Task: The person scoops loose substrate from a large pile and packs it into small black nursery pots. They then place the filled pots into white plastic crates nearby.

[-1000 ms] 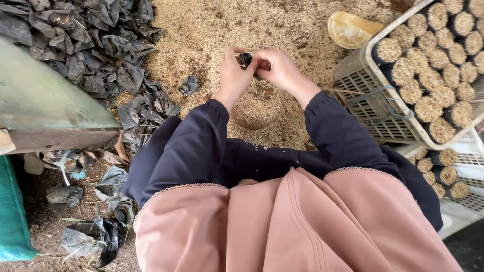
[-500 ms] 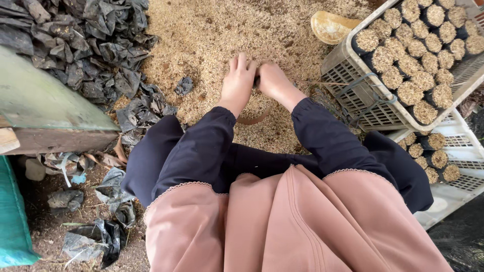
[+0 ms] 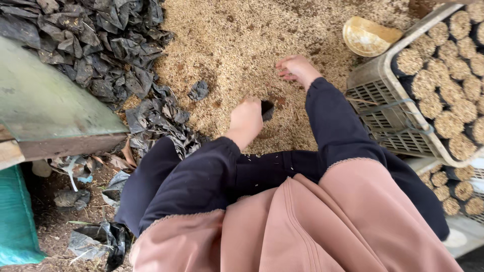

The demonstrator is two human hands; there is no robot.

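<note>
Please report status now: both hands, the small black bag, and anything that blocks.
Left hand grips small black bag, low on sawdust pile. Right hand empty, fingers curled into sawdust. Nothing between hands; crate stands at right.

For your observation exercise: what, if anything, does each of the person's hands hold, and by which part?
The left hand grips a small black bag by its edge, over the sawdust. The right hand rests on the sawdust, fingers curled; whether it holds anything cannot be told.
</note>
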